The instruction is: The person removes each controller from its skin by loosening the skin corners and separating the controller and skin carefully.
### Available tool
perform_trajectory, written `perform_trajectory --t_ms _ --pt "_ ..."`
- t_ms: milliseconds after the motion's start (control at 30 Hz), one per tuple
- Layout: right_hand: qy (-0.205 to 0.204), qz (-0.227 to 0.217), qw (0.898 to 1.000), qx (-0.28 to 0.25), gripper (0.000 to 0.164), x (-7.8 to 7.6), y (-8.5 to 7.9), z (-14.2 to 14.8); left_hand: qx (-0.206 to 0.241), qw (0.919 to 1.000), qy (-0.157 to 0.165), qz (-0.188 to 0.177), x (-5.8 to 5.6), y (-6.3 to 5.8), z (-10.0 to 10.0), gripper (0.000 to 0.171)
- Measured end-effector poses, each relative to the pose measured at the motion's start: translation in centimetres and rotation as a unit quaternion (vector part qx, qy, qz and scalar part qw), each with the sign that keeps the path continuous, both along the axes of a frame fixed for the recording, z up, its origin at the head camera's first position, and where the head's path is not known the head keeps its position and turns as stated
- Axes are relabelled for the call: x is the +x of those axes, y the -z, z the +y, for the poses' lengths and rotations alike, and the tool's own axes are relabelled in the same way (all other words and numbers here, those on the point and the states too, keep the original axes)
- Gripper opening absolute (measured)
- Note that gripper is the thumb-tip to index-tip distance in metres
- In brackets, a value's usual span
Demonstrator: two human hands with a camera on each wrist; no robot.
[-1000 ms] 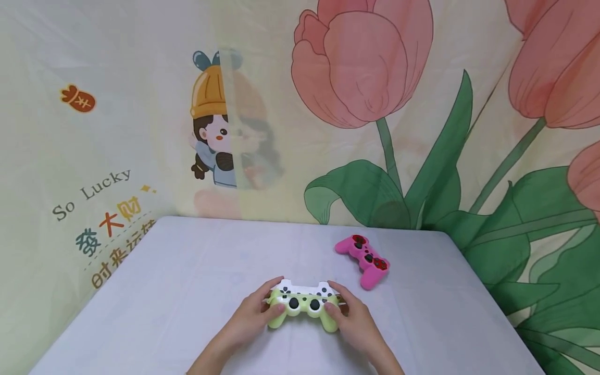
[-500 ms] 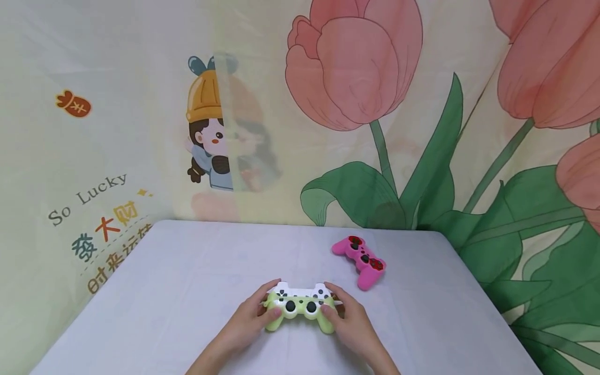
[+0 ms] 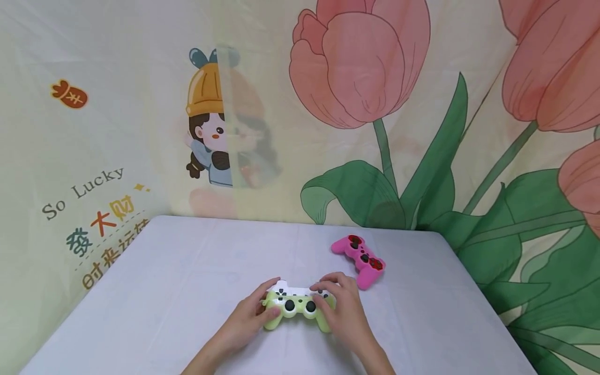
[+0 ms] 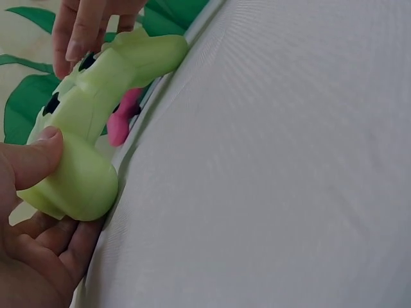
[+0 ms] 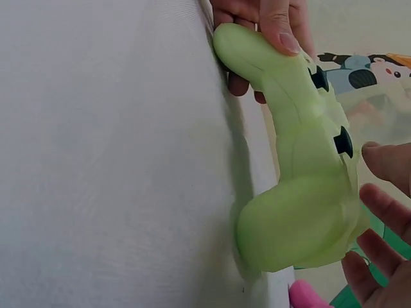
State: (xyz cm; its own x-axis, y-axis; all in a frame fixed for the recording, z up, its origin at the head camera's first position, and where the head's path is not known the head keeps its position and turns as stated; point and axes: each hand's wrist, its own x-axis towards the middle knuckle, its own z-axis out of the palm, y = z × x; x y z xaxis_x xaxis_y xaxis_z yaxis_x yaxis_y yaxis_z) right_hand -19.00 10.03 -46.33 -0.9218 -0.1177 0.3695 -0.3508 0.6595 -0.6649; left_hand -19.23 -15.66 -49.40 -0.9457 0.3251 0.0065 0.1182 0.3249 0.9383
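Note:
A white game controller (image 3: pixel 296 291) with two black thumbsticks sits close over the table, a pale green silicone cover (image 5: pixel 289 218) around its handles and lower part. Its white upper face shows above the cover's edge in the head view. My left hand (image 3: pixel 241 322) grips the left handle, thumb on the front and fingers behind and underneath. At the right end, my right hand (image 3: pixel 349 312) has its fingers spread over the buttons and edge. The right wrist view shows that thumb and those fingers apart, fingertips right at the cover's rim, not wrapped round the handle.
A pink game controller (image 3: pixel 367 278) with red and black buttons lies on the white-covered table (image 3: pixel 211 260), behind and right of my hands. A cloth backdrop (image 3: pixel 262 203) printed with tulips and a cartoon figure hangs behind the table's far edge.
My right hand has let go of the right handle and moved up, fingers now over the controller's upper right face. The left hand keeps its grip; the pink controller stays put.

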Motion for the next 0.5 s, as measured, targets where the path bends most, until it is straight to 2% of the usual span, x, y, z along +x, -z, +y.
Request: perform_trajectory --t_ms 267,400,500 --pt "0.008 -0.055 0.998 0.014 0.011 -0.25 -0.26 -0.11 -0.003 1.0000 0.000 0.004 -0.09 -0.08 -0.06 0.070" --pt "0.005 -0.067 0.998 0.014 0.008 -0.21 -0.31 0.01 0.003 1.0000 0.000 0.002 -0.14 0.04 0.01 0.071" --pt "-0.001 -0.057 0.998 0.006 0.007 -0.11 0.02 0.17 0.015 0.9999 0.000 0.001 0.00 0.10 0.22 0.071"
